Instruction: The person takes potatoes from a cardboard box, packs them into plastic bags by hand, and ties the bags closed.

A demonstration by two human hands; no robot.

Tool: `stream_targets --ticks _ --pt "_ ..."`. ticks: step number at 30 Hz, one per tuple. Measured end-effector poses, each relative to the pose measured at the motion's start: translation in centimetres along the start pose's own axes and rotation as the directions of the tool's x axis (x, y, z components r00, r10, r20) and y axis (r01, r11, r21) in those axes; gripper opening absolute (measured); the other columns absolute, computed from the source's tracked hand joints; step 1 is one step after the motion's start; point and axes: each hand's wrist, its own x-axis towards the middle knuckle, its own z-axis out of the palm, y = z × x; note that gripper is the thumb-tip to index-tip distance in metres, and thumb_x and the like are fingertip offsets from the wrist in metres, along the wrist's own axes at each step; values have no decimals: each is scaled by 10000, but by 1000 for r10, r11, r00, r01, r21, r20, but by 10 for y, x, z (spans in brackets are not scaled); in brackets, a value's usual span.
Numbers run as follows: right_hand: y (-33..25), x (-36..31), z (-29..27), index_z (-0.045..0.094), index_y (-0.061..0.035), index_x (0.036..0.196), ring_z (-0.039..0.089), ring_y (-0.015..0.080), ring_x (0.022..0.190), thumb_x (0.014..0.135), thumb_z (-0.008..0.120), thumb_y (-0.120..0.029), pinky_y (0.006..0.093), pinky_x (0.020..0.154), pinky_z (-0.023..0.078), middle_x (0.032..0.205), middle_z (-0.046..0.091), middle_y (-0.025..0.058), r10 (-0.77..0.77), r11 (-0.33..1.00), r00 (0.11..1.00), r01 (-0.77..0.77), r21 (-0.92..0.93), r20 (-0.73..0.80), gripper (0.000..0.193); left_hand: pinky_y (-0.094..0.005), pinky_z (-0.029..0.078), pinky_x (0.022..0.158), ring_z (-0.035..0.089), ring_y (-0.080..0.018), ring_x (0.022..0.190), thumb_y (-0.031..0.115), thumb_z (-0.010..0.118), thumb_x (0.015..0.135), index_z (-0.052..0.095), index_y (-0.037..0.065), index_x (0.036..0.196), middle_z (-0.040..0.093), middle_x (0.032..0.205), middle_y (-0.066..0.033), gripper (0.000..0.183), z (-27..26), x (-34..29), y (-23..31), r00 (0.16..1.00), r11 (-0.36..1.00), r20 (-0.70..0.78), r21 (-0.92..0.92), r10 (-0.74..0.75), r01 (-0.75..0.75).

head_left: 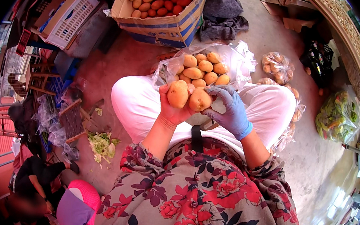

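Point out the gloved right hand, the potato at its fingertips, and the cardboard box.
Gloved right hand point(232, 111): head view, back of the hand.
Potato point(200, 100): head view, upward-facing side.
Cardboard box point(161, 29): head view, near outer wall.

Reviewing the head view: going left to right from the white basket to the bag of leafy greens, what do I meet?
White basket → leafy scraps → left held potato → right held potato → blue-gloved right hand → clear bag of brownish produce → bag of leafy greens.
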Motion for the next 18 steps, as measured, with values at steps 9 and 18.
stream_targets --ticks 9,18 --pt "4 -3 4 525 -63 999 531 287 882 599 795 -127 346 770 456 1001 528 112 -19 1000 1000 19 -1 -3 487 -454 452 860 514 -269 1020 509 460 798 537 77 1030 521 1022 -72 496 -2 1 4 1000 999 -2 42 -30 30" --pt "18 -7 2 459 -74 848 513 290 881 603 792 -117 349 783 436 959 509 108 -140 989 987 143 -31 76 417 -460 476 853 527 -280 1055 494 415 809 545 51 1000 539 1026 -79 499 18 6 1 992 983 -123 173 -36 57"
